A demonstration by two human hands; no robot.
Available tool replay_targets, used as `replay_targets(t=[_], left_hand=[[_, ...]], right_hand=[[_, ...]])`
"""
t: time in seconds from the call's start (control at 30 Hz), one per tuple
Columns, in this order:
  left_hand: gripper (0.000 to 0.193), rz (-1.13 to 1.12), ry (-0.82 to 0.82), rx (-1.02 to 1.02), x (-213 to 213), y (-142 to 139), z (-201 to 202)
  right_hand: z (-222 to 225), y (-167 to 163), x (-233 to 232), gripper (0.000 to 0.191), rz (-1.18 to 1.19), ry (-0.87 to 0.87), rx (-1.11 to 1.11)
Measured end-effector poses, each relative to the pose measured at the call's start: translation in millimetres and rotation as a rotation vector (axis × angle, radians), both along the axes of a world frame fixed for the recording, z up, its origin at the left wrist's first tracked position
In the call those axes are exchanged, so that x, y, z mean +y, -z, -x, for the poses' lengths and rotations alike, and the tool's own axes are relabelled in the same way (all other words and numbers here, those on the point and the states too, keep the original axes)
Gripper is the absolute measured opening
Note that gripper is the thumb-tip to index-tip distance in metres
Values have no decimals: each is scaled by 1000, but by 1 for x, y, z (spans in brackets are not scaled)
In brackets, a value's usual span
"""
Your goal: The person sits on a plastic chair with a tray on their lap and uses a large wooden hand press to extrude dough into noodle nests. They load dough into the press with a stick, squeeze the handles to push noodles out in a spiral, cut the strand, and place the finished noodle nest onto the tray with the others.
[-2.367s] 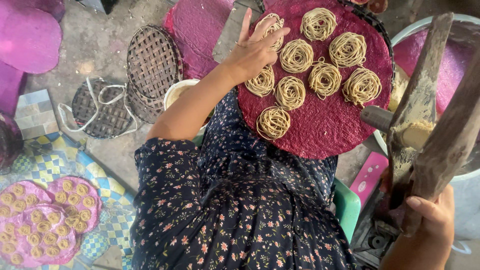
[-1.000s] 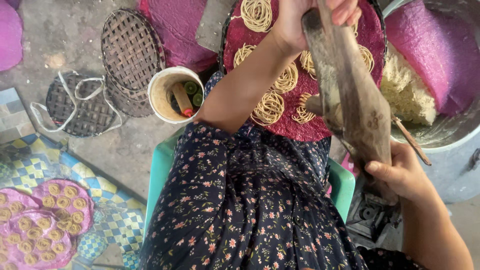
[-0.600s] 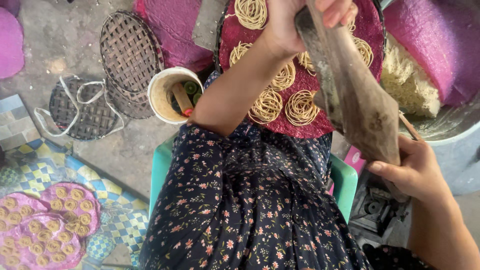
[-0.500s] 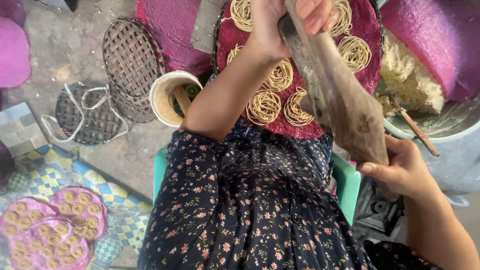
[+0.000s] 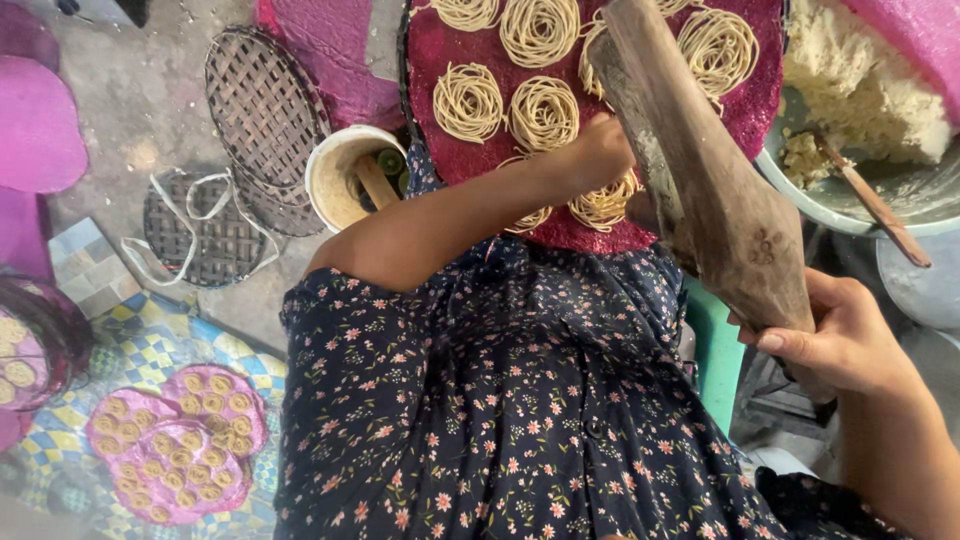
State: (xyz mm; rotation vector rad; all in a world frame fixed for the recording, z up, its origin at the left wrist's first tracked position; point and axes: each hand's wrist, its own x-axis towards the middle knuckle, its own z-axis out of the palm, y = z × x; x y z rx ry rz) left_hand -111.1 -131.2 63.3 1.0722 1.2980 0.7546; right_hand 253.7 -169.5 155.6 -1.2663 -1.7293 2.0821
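Noodle coil (image 5: 604,203) half behind left hand (image 5: 598,152)

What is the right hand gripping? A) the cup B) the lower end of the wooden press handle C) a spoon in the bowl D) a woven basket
B: the right hand wraps the lower end of the wooden press handle; the spoon lies untouched in the bowl.

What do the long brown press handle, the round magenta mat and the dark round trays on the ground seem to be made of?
The long brown press handle looks like worn, unpainted wood with grain and stains. The round magenta mat seems finely woven, perhaps plastic or dyed fibre. The dark round trays look like woven cane strips in open lattice.
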Motion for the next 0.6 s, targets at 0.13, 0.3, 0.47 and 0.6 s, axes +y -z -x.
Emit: replay_targets(t=[0.13,0.3,0.47,0.6], left_hand=[[57,-61,245,346,-19,29,-3],[70,13,223,242,-37,11,13],[89,-335,400,465,-47,-18,25],[97,-539,405,707,-22,-35,39]], right_hand=[[4,2,-1,59,-49,-22,4],[8,4,-5,58,-67,62,43],[9,2,-5,60,-124,167,49],[13,-10,-3,56,-159,138,201]])
